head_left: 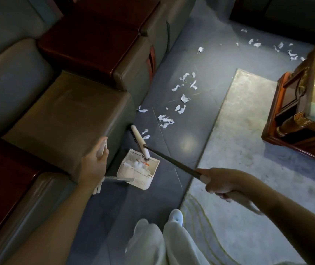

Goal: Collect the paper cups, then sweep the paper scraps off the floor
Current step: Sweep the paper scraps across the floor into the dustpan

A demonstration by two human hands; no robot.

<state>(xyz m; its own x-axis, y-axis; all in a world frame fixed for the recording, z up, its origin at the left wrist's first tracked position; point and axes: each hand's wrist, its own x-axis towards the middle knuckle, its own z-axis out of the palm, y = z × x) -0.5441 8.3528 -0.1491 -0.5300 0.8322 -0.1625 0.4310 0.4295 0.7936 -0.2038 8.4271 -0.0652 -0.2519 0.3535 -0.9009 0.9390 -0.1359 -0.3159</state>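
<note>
The left hand [95, 163] is gripping the dustpan [143, 181] by its handle, and the right hand [221, 183] is gripping the broom [138, 137], its head touching the dustpan's far rim. Paper scraps [165, 120] are lying beyond the dustpan, on the floor between sofa [66, 111] edge and rug [239, 131].

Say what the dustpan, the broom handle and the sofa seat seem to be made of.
The dustpan: apparently moulded white plastic, matt, with comb teeth at one edge. The broom handle: thin dark straight rod, metal or coated plastic, cannot tell which. The sofa seat: grey-green leather or imitation, smooth, soft sheen, faint creases.
</note>
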